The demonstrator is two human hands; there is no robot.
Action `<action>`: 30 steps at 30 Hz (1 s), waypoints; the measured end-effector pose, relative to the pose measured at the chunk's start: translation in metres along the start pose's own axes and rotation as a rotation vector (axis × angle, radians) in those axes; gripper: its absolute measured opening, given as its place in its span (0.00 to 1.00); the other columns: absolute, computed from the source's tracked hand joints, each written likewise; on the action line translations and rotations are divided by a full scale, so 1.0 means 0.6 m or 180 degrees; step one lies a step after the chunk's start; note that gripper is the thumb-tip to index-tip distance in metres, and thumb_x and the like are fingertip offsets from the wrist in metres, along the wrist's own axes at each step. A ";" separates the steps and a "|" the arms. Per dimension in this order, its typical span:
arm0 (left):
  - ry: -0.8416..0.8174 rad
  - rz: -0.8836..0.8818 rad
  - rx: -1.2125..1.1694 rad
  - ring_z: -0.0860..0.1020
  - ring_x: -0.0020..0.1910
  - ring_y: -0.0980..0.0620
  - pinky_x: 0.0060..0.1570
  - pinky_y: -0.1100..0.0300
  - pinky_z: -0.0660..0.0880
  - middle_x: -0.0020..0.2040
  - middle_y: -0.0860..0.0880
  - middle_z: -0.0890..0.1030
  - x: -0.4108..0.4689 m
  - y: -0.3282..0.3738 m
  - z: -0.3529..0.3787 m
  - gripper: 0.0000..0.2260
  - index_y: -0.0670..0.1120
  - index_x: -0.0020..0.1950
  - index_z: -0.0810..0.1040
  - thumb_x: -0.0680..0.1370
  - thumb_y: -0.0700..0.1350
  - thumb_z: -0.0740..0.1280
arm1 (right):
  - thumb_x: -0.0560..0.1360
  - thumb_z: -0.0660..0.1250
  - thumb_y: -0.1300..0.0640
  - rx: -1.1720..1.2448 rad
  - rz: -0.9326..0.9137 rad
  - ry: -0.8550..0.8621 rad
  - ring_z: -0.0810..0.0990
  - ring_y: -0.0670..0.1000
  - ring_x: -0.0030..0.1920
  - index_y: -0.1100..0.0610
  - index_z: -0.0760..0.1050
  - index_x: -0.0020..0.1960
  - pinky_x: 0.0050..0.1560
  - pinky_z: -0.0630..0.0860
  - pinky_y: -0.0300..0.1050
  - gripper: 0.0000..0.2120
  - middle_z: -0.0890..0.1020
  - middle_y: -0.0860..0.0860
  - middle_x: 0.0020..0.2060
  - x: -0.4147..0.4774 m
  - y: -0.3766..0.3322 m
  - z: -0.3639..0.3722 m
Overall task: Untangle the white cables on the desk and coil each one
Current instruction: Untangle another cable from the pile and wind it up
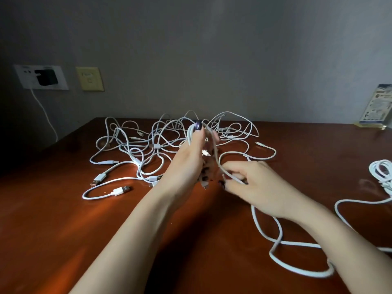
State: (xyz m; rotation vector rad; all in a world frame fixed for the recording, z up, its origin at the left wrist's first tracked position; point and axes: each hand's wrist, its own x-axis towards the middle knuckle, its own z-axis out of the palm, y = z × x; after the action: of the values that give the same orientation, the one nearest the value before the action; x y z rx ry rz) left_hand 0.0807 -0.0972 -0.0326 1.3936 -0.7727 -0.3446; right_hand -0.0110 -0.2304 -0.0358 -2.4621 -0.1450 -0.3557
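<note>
Cables cover the far middle of the shiny red-brown wooden desk (63, 230) in 1 big messy tangle of thin white cables (157, 146). Many plugs stick out on its left side.

In front of the tangle, the left hand (188, 160) is raised and grips a small bundle of white cable loops (191, 135). Its fingers curl round the loops, and the thumb with a dark painted nail presses on top.

Just to the right and a bit nearer, the right hand (254, 183) pinches 1 strand of white cable (220, 166) that comes down from the bundle. Its fingertips are closed on the strand.

A long, thick white cable (255, 215) lies in loose loops on the near right part of the desk and passes under the right arm.

At the right edge sits a neatly wound white cable coil (379, 170), well apart from the tangle.

On the grey wall (212, 49) at the far left are a black charger plugged into a white socket (45, 77) and a yellowish wall plate (90, 78). A printed card in a clear stand (379, 105) is at the far right.
</note>
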 end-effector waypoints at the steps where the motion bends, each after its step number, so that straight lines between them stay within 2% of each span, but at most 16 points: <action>1: 0.0110 0.0108 0.0191 0.71 0.28 0.52 0.29 0.60 0.69 0.31 0.54 0.72 0.015 -0.040 -0.006 0.22 0.52 0.40 0.74 0.83 0.58 0.47 | 0.74 0.67 0.61 -0.0132 0.0035 -0.0106 0.68 0.42 0.27 0.47 0.70 0.35 0.32 0.62 0.35 0.13 0.73 0.47 0.26 0.000 0.001 0.004; 2: 0.0278 0.0012 0.0131 0.70 0.28 0.51 0.30 0.58 0.70 0.30 0.53 0.71 0.020 -0.051 -0.008 0.26 0.52 0.36 0.74 0.81 0.63 0.44 | 0.72 0.68 0.61 -0.0220 0.0058 -0.0238 0.72 0.41 0.29 0.45 0.70 0.38 0.33 0.64 0.33 0.12 0.76 0.47 0.28 -0.001 -0.001 0.007; 3: 0.0048 -0.0232 -0.0066 0.68 0.26 0.52 0.31 0.55 0.70 0.28 0.52 0.70 0.015 -0.074 -0.017 0.33 0.51 0.32 0.72 0.76 0.70 0.38 | 0.72 0.68 0.62 -0.0191 0.0087 -0.0371 0.74 0.40 0.30 0.44 0.71 0.44 0.35 0.66 0.32 0.13 0.77 0.47 0.30 -0.002 -0.006 0.010; 4: -0.0040 -0.0493 0.0278 0.65 0.25 0.54 0.33 0.53 0.69 0.26 0.52 0.68 0.017 -0.081 -0.011 0.38 0.50 0.28 0.70 0.69 0.75 0.31 | 0.72 0.68 0.62 -0.0108 0.0115 -0.0453 0.75 0.40 0.30 0.42 0.70 0.50 0.35 0.68 0.30 0.17 0.78 0.47 0.31 -0.004 -0.008 0.014; 5: -0.0174 -0.0720 0.0100 0.64 0.27 0.56 0.36 0.54 0.66 0.27 0.52 0.67 0.005 -0.063 -0.008 0.39 0.48 0.26 0.70 0.67 0.74 0.32 | 0.73 0.67 0.63 0.0003 0.0159 -0.0488 0.76 0.41 0.29 0.39 0.68 0.56 0.33 0.69 0.29 0.21 0.78 0.47 0.32 -0.006 -0.009 0.017; 6: -0.0105 -0.0606 0.0075 0.65 0.30 0.56 0.38 0.58 0.61 0.27 0.47 0.66 0.000 -0.036 0.004 0.35 0.45 0.24 0.70 0.70 0.69 0.39 | 0.73 0.66 0.63 0.0096 0.0186 -0.0489 0.78 0.42 0.28 0.38 0.67 0.60 0.32 0.69 0.29 0.25 0.78 0.48 0.33 -0.006 -0.010 0.020; 7: -0.0183 -0.0631 0.0020 0.61 0.31 0.57 0.39 0.53 0.56 0.29 0.49 0.64 -0.010 -0.010 0.008 0.24 0.44 0.17 0.65 0.61 0.58 0.42 | 0.74 0.66 0.63 0.0164 0.0201 -0.0469 0.80 0.43 0.29 0.39 0.66 0.63 0.32 0.71 0.30 0.25 0.78 0.49 0.34 -0.007 -0.010 0.021; 8: -0.0071 -0.0699 -0.0149 0.58 0.31 0.56 0.38 0.53 0.54 0.30 0.50 0.62 -0.014 0.021 0.014 0.35 0.45 0.15 0.63 0.43 0.72 0.32 | 0.75 0.66 0.63 0.0199 0.0204 -0.0431 0.81 0.45 0.29 0.41 0.67 0.64 0.33 0.73 0.33 0.24 0.77 0.49 0.36 -0.006 -0.008 0.022; 9: 0.0088 -0.0611 -0.0488 0.58 0.29 0.55 0.36 0.58 0.56 0.29 0.50 0.60 -0.012 0.039 0.004 0.31 0.43 0.21 0.66 0.50 0.07 0.45 | 0.75 0.65 0.62 0.0192 0.0209 -0.0367 0.81 0.46 0.30 0.43 0.68 0.63 0.36 0.76 0.36 0.22 0.77 0.48 0.37 -0.006 -0.007 0.021; 10: 0.0102 -0.0382 -0.1328 0.59 0.27 0.55 0.34 0.65 0.60 0.27 0.49 0.59 -0.003 0.040 -0.016 0.21 0.44 0.31 0.69 0.82 0.47 0.51 | 0.75 0.65 0.62 0.0179 0.0214 -0.0310 0.81 0.46 0.30 0.44 0.70 0.63 0.38 0.77 0.38 0.20 0.77 0.47 0.38 -0.005 -0.005 0.019; 12: 0.0941 -0.0214 -0.2549 0.59 0.22 0.56 0.27 0.66 0.64 0.26 0.53 0.60 0.019 0.015 -0.052 0.15 0.49 0.38 0.65 0.83 0.50 0.51 | 0.75 0.65 0.63 0.0213 0.0216 -0.0218 0.81 0.45 0.29 0.45 0.73 0.58 0.36 0.76 0.36 0.17 0.76 0.46 0.37 -0.004 -0.008 0.016; 15: 0.1531 -0.0198 -0.2582 0.58 0.23 0.56 0.24 0.67 0.62 0.27 0.53 0.60 0.028 -0.005 -0.076 0.18 0.49 0.35 0.62 0.83 0.53 0.50 | 0.75 0.66 0.64 0.0492 0.0198 -0.0032 0.76 0.46 0.27 0.45 0.75 0.52 0.32 0.72 0.31 0.14 0.76 0.47 0.36 -0.002 -0.012 0.014; 17: 0.1458 -0.0100 -0.2565 0.59 0.24 0.56 0.25 0.67 0.62 0.28 0.53 0.61 0.027 -0.003 -0.078 0.18 0.50 0.36 0.62 0.83 0.53 0.50 | 0.76 0.66 0.62 0.0393 0.0121 0.0139 0.73 0.45 0.27 0.45 0.76 0.52 0.30 0.74 0.34 0.13 0.75 0.45 0.35 -0.002 -0.012 0.014; 20: 0.1394 -0.0119 -0.2378 0.60 0.26 0.56 0.28 0.65 0.60 0.27 0.54 0.64 0.026 0.004 -0.068 0.16 0.50 0.37 0.64 0.83 0.53 0.51 | 0.76 0.64 0.59 -0.0541 -0.0038 0.0395 0.73 0.43 0.31 0.44 0.77 0.56 0.36 0.78 0.43 0.13 0.75 0.41 0.36 -0.004 -0.009 0.016; 25: 0.1645 -0.0086 -0.1513 0.61 0.26 0.57 0.28 0.64 0.59 0.30 0.52 0.63 0.029 0.004 -0.042 0.09 0.48 0.44 0.65 0.83 0.46 0.54 | 0.79 0.60 0.56 -0.1150 -0.0243 0.0018 0.72 0.43 0.38 0.46 0.75 0.64 0.46 0.74 0.43 0.15 0.73 0.39 0.38 -0.013 -0.029 0.013; 30: 0.1207 -0.0431 -0.2534 0.60 0.30 0.56 0.36 0.63 0.58 0.34 0.51 0.63 0.021 -0.001 -0.042 0.12 0.48 0.45 0.68 0.83 0.52 0.52 | 0.81 0.55 0.54 -0.1473 -0.0476 -0.0331 0.76 0.48 0.46 0.47 0.75 0.62 0.49 0.74 0.46 0.14 0.73 0.42 0.42 -0.019 -0.038 0.025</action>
State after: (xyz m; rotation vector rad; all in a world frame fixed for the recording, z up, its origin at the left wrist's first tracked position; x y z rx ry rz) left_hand 0.1065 -0.0864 -0.0295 0.7175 -0.1763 -0.4174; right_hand -0.0231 -0.2037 -0.0372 -2.9383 -0.3231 -0.3560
